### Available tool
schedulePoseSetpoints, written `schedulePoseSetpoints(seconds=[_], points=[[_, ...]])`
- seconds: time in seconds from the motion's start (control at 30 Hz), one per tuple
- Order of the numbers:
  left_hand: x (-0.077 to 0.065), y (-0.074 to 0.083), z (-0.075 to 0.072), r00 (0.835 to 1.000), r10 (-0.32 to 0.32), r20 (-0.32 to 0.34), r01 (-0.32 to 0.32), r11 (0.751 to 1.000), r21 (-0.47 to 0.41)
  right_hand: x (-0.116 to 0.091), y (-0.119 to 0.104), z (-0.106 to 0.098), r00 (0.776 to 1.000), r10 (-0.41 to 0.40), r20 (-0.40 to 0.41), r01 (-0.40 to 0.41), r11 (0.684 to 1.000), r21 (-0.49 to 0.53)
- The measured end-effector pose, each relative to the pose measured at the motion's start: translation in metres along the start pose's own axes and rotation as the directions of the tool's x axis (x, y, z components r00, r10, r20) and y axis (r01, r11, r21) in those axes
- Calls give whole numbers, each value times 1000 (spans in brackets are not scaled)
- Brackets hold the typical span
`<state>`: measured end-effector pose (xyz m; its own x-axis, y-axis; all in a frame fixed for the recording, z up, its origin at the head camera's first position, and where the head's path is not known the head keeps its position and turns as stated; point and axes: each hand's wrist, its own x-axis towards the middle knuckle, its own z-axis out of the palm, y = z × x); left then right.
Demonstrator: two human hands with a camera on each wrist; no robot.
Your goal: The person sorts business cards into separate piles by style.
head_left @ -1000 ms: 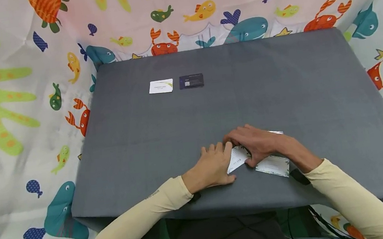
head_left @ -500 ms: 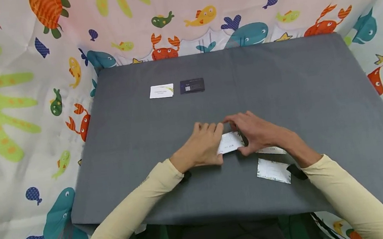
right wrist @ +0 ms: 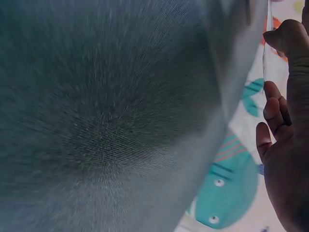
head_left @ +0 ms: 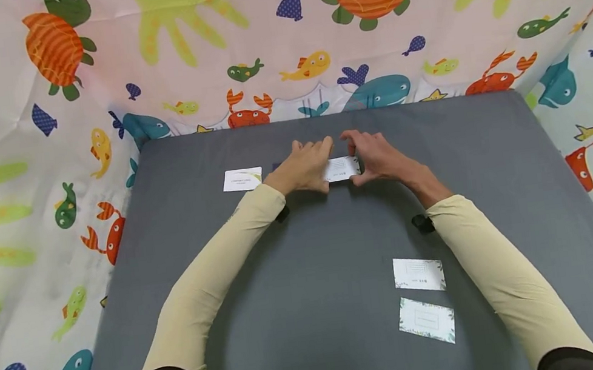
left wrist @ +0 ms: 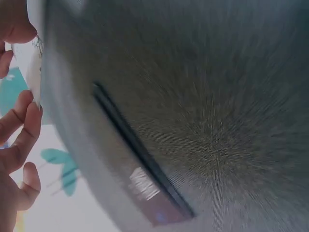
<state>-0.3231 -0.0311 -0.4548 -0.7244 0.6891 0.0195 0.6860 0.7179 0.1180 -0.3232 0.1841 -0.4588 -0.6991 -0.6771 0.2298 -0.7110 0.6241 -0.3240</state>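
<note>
Both hands hold a white business card [head_left: 342, 169] between them, raised over the far part of the table. My left hand [head_left: 302, 169] pinches its left end, with the thumb on the near edge and fingers on the far edge. At the right end, my right hand [head_left: 375, 154] grips it the same way. The left wrist view shows the card [left wrist: 34, 67] spanning thumb to fingers, above the table. A dark card stack [left wrist: 157, 191] lies below; in the head view the left hand covers most of it. A thin card edge [right wrist: 264, 63] shows in the right wrist view.
A white-and-green card stack [head_left: 243, 179] lies left of the left hand. Two white cards with leafy corners, an upper card [head_left: 419, 274] and a lower card [head_left: 426, 320], lie near the right forearm. The grey table [head_left: 288, 308] backs onto a sea-animal curtain [head_left: 270, 47].
Both hands have lifted the white card from the near part of the table and carried it forward, beside the dark stack. Two leafy cards stay behind, now uncovered. The head view has tilted up.
</note>
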Motion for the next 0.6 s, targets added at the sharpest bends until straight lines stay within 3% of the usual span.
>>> schedulePoseSetpoints(seconds=[0.13,0.33,0.6], points=[[3,-6,15,1000,20,-6,-20,1000,15,-2,8,14,1000,17,18,-17,1000,18],[10,-11,18,999,41,-13,-40,998,46,1,17,15,991,62,115,-69,996,58],[11,-12,26,1000,-5,-25,7,998,68,3,25,19,987,71,141,-81,994,70]])
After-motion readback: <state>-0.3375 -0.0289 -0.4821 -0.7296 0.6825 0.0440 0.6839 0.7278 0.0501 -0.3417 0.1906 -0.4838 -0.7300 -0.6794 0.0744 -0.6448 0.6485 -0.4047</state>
